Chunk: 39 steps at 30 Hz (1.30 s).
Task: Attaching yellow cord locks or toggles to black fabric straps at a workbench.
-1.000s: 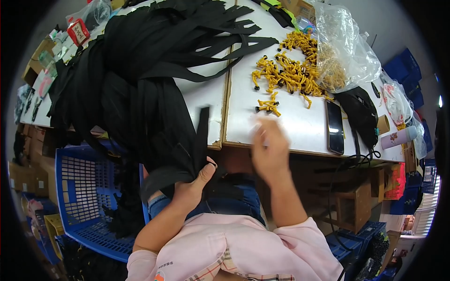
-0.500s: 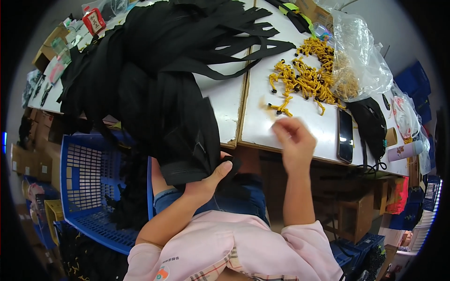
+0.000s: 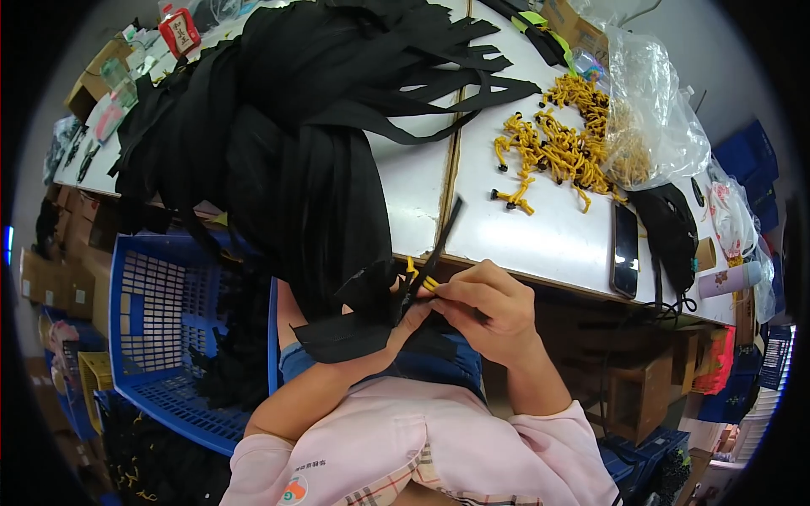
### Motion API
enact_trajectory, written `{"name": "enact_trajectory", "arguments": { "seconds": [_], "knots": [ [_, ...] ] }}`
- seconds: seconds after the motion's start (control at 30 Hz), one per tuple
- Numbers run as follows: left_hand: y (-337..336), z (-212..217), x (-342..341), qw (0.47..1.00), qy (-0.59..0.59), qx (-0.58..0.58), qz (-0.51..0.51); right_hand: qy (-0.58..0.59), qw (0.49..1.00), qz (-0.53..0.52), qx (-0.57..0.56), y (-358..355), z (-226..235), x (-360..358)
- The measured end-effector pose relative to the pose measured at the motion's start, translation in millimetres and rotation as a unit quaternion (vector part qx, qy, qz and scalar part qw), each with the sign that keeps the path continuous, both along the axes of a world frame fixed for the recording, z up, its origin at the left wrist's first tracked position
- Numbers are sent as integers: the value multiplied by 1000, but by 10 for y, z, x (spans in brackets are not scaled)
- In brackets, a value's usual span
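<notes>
A short yellow cord (image 3: 430, 284) sits between the two hands, just in front of the near edge of the table and above the person's lap; it lies against a narrow black strip (image 3: 446, 234) whose free end points up and away over the table (whether the cord goes around the strip or only lies across it, I cannot tell); the left hand (image 3: 407, 327) grasps the black strip, thumb pressed on top; the right hand (image 3: 489, 305) pinches at the yellow cord with its fingertips, touching or nearly touching the left thumb; a wider black band hangs out past the left wrist.

Beyond the hands, a big heap of black strips (image 3: 278, 126) covers the left part of the white table (image 3: 540, 246) and spills over its near edge; a blue basket (image 3: 126, 337) stands below it on the left, with dark pieces inside; on the right of the table lies a pile of yellow cords (image 3: 561, 143) with black ends, a few set apart nearer the person; a clear plastic bag (image 3: 654, 97) rests beside the pile; a dark phone (image 3: 624, 249) and a black pouch (image 3: 665, 223) lie further right, near a lavender bottle (image 3: 727, 280).
</notes>
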State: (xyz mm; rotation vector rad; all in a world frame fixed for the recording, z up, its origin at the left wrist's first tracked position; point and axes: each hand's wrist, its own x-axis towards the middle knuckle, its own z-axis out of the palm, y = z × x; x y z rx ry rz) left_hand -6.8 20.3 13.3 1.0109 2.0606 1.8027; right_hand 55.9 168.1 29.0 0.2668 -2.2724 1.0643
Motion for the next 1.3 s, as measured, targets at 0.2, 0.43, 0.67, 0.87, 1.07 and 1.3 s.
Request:
{"name": "enact_trajectory", "arguments": {
  "seconds": [0.2,0.43,0.67,0.87,1.07,1.3],
  "knots": [
    [-35,-131,32,996,-91,18,11,25,996,61,63,39,-1,-90],
    [24,-60,98,957,-247,146,45,-45,978,-64,-193,-325,-199,75],
    [-35,-81,53,944,-306,128,6,-166,784,84,-593,-293,-240,20],
    [-43,-97,51,912,-374,159,-50,-249,668,162,-682,-185,-247,35],
    [-49,-105,33,972,-205,111,-24,-126,865,42,-483,-352,-280,37],
    [-99,70,-19,994,-98,23,-38,-157,871,123,-448,-270,-325,80]
  ]
}}
